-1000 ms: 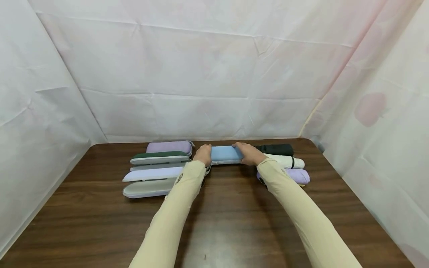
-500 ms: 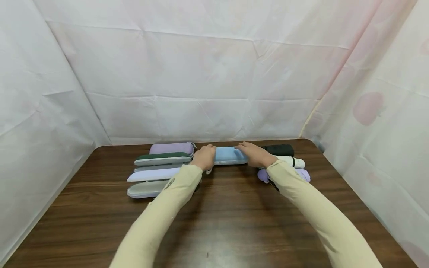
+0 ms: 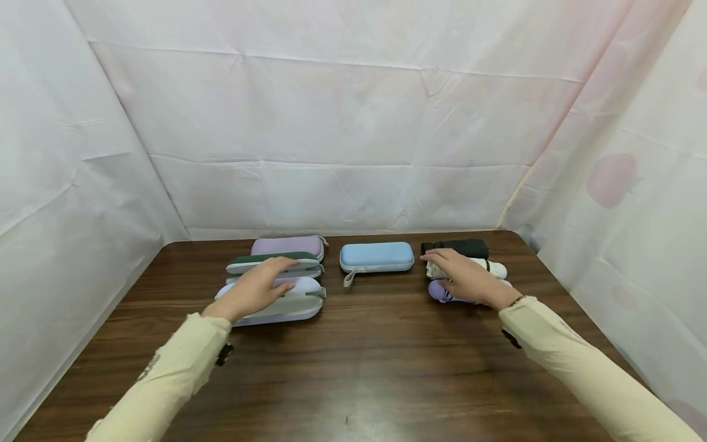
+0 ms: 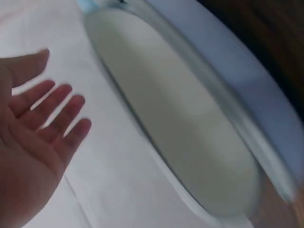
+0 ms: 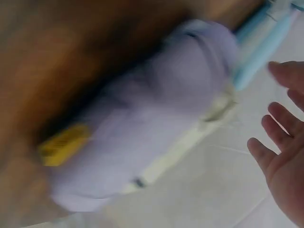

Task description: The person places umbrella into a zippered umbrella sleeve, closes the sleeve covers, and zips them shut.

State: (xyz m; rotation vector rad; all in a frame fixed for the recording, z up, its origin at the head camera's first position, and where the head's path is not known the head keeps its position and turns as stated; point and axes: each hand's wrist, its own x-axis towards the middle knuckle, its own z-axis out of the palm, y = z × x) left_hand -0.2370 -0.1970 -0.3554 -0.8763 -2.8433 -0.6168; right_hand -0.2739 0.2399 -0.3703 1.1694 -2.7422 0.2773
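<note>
A light blue zippered hard case (image 3: pixel 377 252), closed, with a grey strap, lies at the back middle of the table. My left hand (image 3: pixel 254 291), fingers loosely spread, is over the lavender case (image 3: pixel 302 308), whose lid stands ajar. In the left wrist view that case's pale lining (image 4: pixel 166 109) shows, and the hand is apart from it. My right hand (image 3: pixel 469 279), fingers relaxed, is over the folded umbrellas, partly hiding the white umbrella (image 3: pixel 496 270) and the lavender umbrella (image 3: pixel 440 291). The right wrist view shows the lavender umbrella, blurred, with a yellow tag (image 5: pixel 64 145), apart from the hand.
Behind the lavender case lie a green case (image 3: pixel 276 259), its lid ajar, and a closed purple case (image 3: pixel 287 245). A black folded umbrella (image 3: pixel 469 247) lies at the back right. Pale cloth walls (image 3: pixel 342 123) enclose the brown wooden table (image 3: pixel 375 356).
Both hands have let go of the blue case and moved apart, left hand to the left, right hand to the right. The blue case stays at the back middle, now fully seen.
</note>
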